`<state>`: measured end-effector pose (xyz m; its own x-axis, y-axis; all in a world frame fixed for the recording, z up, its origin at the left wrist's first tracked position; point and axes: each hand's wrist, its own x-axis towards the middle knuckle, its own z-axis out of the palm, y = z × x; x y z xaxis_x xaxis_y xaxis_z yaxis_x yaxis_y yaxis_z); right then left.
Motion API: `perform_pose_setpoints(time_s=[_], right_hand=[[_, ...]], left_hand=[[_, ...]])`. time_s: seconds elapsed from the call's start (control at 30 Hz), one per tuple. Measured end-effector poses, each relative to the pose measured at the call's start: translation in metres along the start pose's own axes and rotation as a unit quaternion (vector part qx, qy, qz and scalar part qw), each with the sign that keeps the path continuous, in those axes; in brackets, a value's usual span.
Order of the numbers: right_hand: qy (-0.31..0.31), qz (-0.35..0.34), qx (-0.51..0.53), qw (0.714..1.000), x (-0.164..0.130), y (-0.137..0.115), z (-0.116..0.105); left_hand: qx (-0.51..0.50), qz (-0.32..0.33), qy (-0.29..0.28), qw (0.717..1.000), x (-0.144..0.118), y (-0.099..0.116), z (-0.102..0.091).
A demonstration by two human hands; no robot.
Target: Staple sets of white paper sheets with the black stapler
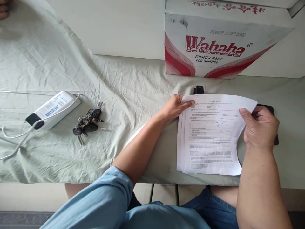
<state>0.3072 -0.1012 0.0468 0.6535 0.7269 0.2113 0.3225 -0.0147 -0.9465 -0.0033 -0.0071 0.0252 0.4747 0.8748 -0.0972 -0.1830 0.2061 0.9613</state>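
Observation:
A small stack of printed paper sheets (212, 136) is spread between my two hands above the cloth. My left hand (177, 106) pinches the stack's upper left corner, thumb on top of the page. At the upper right corner, my right hand (259, 124) grips the sheets with its thumb in front and its fingers behind. The right edge of the paper bows inward below that hand, and several sheet edges fan out along the left side. Partly behind my right hand lies a flat black object (276, 140), mostly hidden.
A Wahaha water carton (214, 47) stands at the back right. Just beyond the paper sits a small black object (198, 89). To the left, a bunch of keys (89, 124) and a white power strip or adapter (53, 109) with cables rest on the wrinkled green cloth (133, 82). Part of another hand (3, 11) shows top left.

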Motion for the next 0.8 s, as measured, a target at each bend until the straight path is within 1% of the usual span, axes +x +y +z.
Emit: perform_pose_setpoints(time_s=[0.07, 0.13, 0.2, 0.27, 0.33, 0.4, 0.47, 0.5, 0.53, 0.57, 0.6, 0.63, 0.67, 0.7, 0.73, 0.77, 0.8], right_hand=[[-0.048, 0.036, -0.029, 0.998, 0.001, -0.002, -0.007], [-0.136, 0.114, -0.058, 0.982, 0.003, -0.004, -0.021], [-0.239, 0.204, -0.079, 0.946, 0.006, -0.005, -0.040], [-0.306, 0.254, -0.108, 0.911, 0.009, -0.003, -0.060], [-0.294, 0.263, -0.123, 0.911, 0.011, 0.000, -0.071], [-0.263, 0.261, -0.113, 0.922, 0.009, 0.001, -0.072], [-0.219, 0.240, -0.071, 0.943, 0.005, -0.003, -0.062], [-0.185, 0.212, -0.039, 0.959, 0.004, -0.007, -0.055], [-0.132, 0.160, -0.003, 0.978, 0.003, -0.011, -0.049], [-0.077, 0.091, 0.037, 0.992, 0.004, -0.016, -0.045], [-0.042, 0.016, 0.073, 0.996, 0.006, -0.022, -0.043], [-0.016, -0.054, 0.098, 0.994, 0.009, -0.026, -0.044], [-0.006, -0.110, 0.114, 0.987, 0.012, -0.030, -0.047], [-0.011, -0.146, 0.118, 0.982, 0.014, -0.033, -0.052], [-0.018, -0.166, 0.117, 0.979, 0.016, -0.034, -0.058], [-0.026, -0.168, 0.114, 0.979, 0.016, -0.035, -0.065], [-0.041, -0.153, 0.108, 0.981, 0.014, -0.034, -0.070]], left_hand=[[0.011, 0.003, 0.009, 1.000, 0.001, 0.000, -0.001], [0.001, 0.016, 0.030, 0.999, 0.003, -0.001, -0.002], [-0.031, 0.037, 0.070, 0.996, 0.006, -0.003, -0.005], [-0.064, 0.055, 0.117, 0.990, 0.013, -0.008, -0.008], [-0.096, 0.070, 0.164, 0.979, 0.020, -0.013, -0.012], [-0.123, 0.077, 0.195, 0.970, 0.025, -0.016, -0.014], [-0.139, 0.083, 0.202, 0.966, 0.026, -0.015, -0.013], [-0.143, 0.087, 0.193, 0.967, 0.025, -0.013, -0.012], [-0.146, 0.093, 0.180, 0.968, 0.022, -0.010, -0.011], [-0.146, 0.097, 0.163, 0.971, 0.019, -0.007, -0.010], [-0.143, 0.100, 0.145, 0.974, 0.016, -0.003, -0.010], [-0.136, 0.100, 0.128, 0.977, 0.012, 0.001, -0.011], [-0.124, 0.099, 0.114, 0.981, 0.010, 0.004, -0.013], [-0.109, 0.098, 0.099, 0.984, 0.007, 0.006, -0.015], [-0.094, 0.100, 0.088, 0.987, 0.006, 0.008, -0.018], [-0.085, 0.104, 0.081, 0.988, 0.006, 0.008, -0.021], [-0.077, 0.108, 0.076, 0.988, 0.006, 0.008, -0.023]])
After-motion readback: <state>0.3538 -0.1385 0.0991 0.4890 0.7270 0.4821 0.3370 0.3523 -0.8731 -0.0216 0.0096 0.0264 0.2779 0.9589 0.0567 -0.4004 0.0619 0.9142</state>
